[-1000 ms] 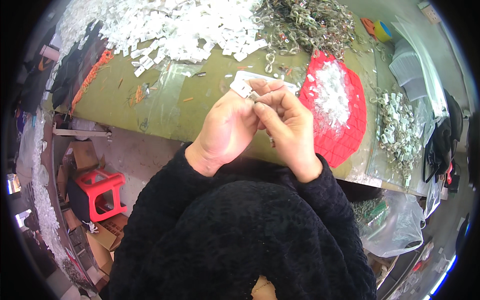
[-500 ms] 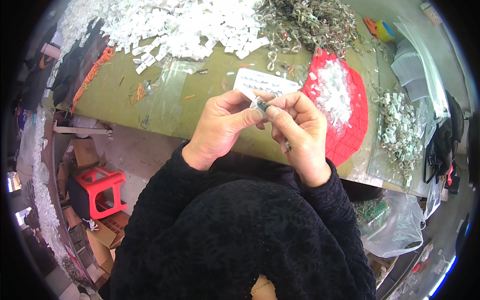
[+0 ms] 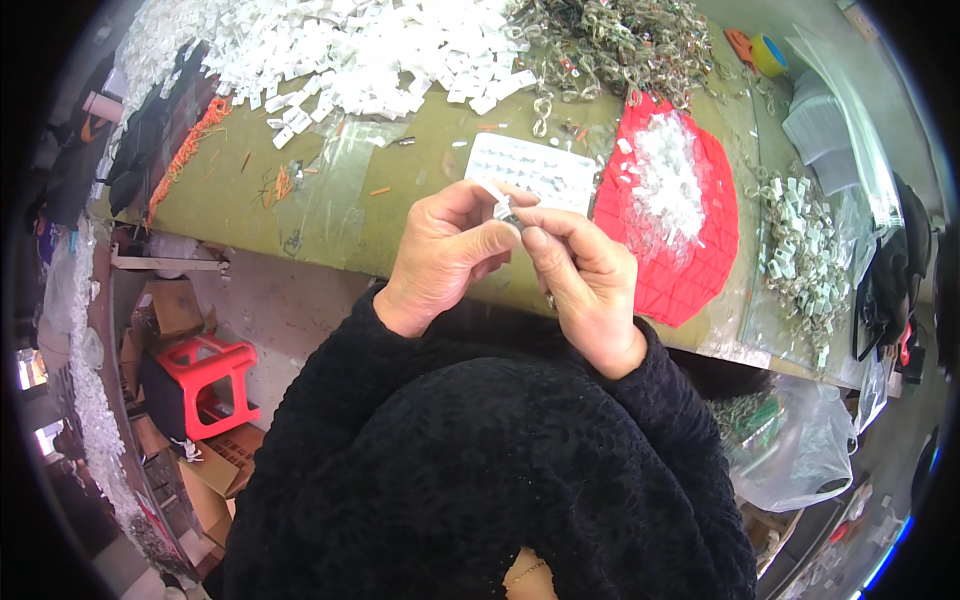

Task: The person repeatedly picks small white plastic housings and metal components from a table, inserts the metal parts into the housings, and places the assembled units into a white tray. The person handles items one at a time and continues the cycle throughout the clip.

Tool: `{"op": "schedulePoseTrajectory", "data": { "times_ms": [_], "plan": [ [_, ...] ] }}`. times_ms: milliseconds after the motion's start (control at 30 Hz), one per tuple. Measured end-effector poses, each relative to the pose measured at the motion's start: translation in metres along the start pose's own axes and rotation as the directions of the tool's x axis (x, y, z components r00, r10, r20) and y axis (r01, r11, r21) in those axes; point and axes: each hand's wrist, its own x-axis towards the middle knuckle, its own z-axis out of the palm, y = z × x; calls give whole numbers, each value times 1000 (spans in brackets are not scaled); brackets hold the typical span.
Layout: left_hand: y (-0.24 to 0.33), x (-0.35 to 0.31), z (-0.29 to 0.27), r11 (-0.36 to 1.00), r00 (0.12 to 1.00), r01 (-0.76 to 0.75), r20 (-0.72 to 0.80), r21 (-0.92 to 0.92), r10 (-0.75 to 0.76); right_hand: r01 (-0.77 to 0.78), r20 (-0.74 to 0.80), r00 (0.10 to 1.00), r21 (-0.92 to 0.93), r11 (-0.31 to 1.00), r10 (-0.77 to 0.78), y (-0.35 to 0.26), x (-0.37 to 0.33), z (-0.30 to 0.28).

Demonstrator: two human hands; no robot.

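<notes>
Hands meet above the near edge of an olive-green table point(image 3: 340, 225): the left hand point(image 3: 440, 250) pinches a small, flat white plastic piece point(image 3: 502, 209) between thumb and forefinger, and the right hand point(image 3: 590, 285), fingers curled, closes thumb and forefinger on its greyish right end; the exact contact is hidden. Good work here likely means keeping the left pinch steady, pressing gently with the right fingertips and not bending the piece. Just beyond lies a white rectangular tray with rows of hollows point(image 3: 535, 170); to the right, a red quilted cloth point(image 3: 712, 215) bears clear plastic bits point(image 3: 665, 185); far left, white plastic tags point(image 3: 350, 50) are heaped.
</notes>
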Motion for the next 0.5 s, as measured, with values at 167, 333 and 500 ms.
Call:
{"op": "schedulePoseTrajectory", "data": {
  "times_ms": [167, 333, 500],
  "plan": [
    [-2, -2, 18, 985, 998, -47, -37, -165, 41, 92, -132, 985, -127, 988, -109, 6, 2, 4],
    [-2, -7, 29, 972, 993, -60, -115, -225, 34, 132, -137, 974, -312, 941, -182, 4, -1, 7],
    [-2, -9, 29, 989, 974, -122, -179, 88, 136, 288, 10, 936, -594, 751, -352, 4, 7, 1]
  ]
}}
